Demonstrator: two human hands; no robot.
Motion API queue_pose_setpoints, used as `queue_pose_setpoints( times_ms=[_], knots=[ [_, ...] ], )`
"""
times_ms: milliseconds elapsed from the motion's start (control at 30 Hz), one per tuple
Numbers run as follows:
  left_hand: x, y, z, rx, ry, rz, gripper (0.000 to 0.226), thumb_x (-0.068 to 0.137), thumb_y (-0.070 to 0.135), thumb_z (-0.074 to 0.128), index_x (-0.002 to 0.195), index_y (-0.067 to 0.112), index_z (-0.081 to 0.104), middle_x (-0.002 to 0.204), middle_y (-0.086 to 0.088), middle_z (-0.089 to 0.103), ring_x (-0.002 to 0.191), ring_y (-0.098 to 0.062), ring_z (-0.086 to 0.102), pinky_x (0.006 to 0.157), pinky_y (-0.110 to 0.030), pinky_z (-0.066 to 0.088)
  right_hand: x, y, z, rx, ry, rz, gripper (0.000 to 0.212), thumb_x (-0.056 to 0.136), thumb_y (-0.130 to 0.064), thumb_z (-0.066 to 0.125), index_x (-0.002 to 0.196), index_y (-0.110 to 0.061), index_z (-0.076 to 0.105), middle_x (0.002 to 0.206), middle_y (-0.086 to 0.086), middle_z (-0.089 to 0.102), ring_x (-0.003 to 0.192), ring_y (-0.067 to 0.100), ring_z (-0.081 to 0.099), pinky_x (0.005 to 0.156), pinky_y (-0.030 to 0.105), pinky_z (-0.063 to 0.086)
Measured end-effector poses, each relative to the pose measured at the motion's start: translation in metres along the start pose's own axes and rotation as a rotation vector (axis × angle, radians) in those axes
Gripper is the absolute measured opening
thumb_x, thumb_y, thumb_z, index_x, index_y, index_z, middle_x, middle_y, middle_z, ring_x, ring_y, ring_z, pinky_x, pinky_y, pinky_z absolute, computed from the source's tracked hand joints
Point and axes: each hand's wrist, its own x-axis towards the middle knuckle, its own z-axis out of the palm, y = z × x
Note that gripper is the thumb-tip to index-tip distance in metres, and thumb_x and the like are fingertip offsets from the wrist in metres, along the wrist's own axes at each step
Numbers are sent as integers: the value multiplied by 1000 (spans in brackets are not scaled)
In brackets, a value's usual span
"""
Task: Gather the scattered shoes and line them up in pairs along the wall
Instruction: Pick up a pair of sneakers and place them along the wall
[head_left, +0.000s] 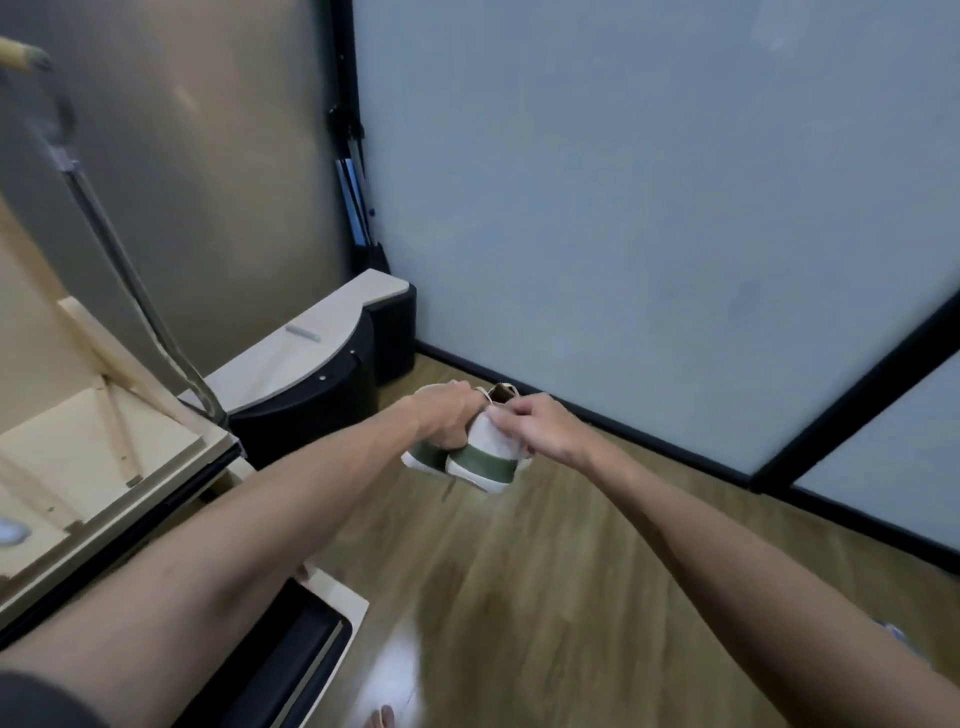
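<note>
Both hands are holding white canvas sneakers with green heel bands above the wooden floor (519, 571), left hand (447, 410) gripping the left sneaker (423, 457), right hand (540, 426) pinching the right sneaker (485, 457).

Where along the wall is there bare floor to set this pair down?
Both hands, left hand and right hand, hold the white-and-green shoes. Bare wood floor runs along the black baseboard to their right. It is crowded left, by the black cabinet.

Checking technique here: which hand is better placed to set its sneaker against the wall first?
Probably the right hand: its white-and-green sneaker is nearer the wall; the left hand sits farther.
</note>
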Motion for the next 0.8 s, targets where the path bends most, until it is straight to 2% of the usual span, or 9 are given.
queue_pose_setpoints(
  times_ms=[33, 100, 233, 333, 367, 433, 500, 567, 800],
  knots=[
    [8, -16, -8, -47, 11, -6, 31, 74, 15, 52, 104, 19, 60, 105, -8, 66, 96, -29, 63, 77, -32, 50, 19, -9, -2, -39, -23, -12, 15, 86, -38, 63, 85, -23, 65, 80, -7, 64, 74, 10, 58, 66, 22, 43],
    [22, -47, -27, -119, -10, -10, 33, 73, 14, 54, 105, 20, 59, 103, -7, 67, 95, -28, 63, 80, -37, 53, 55, -26, -7, -91, 10, -38, 18, 82, -31, 69, 96, -21, 64, 89, -6, 65, 83, 11, 60, 69, 20, 44],
    [47, -102, -51, -259, 21, -62, 58, 75, 9, 56, 130, 23, 42, 108, -7, 60, 103, -30, 58, 81, -35, 49, 115, -48, -18, -35, 104, -17, 25, 81, -22, 67, 104, -15, 64, 101, 4, 68, 95, 21, 63, 85, 33, 50],
    [66, -141, -67, -248, 43, -127, 71, 74, 19, 65, 138, 23, 35, 124, -14, 54, 115, -32, 52, 96, -43, 48, 144, -52, -23, 36, 134, 32, 24, 83, -16, 65, 106, -10, 64, 96, 6, 66, 86, 21, 62, 77, 33, 51],
    [72, -154, -69, -228, 31, -160, 74, 71, 17, 69, 138, 22, 36, 126, -14, 51, 117, -31, 51, 96, -41, 47, 154, -50, -23, 40, 144, 54, 25, 83, -16, 65, 107, -9, 64, 96, 6, 66, 85, 21, 62, 77, 34, 51],
    [87, -175, -73, -188, 30, -204, 71, 67, 14, 73, 132, 21, 46, 124, -12, 52, 113, -29, 54, 89, -34, 49, 175, -50, -23, -29, 147, 77, 27, 82, -18, 66, 107, -8, 64, 100, 9, 67, 91, 24, 63, 79, 33, 50],
    [103, -192, -75, -148, 29, -188, 62, 64, 16, 77, 122, 20, 58, 120, -11, 58, 106, -26, 58, 83, -31, 48, 196, -53, -20, -129, 117, 77, 28, 82, -19, 65, 107, -8, 64, 105, 10, 68, 99, 26, 63, 73, 25, 44],
    [121, -208, -74, -125, 10, -151, 54, 63, 17, 78, 115, 20, 65, 116, -9, 61, 103, -24, 58, 83, -30, 49, 223, -56, -19, -179, 95, 84, 34, 83, -21, 65, 113, -7, 63, 112, 11, 67, 104, 27, 62, 74, 22, 41],
    [217, -271, -79, -133, -122, -139, 51, 64, 10, 76, 113, 21, 65, 115, -5, 61, 103, -20, 59, 83, -23, 47, 343, -54, -45, -203, 7, 88, 32, 81, -16, 65, 113, -8, 63, 109, 11, 68, 100, 27, 64, 78, 30, 51]
  ],
)
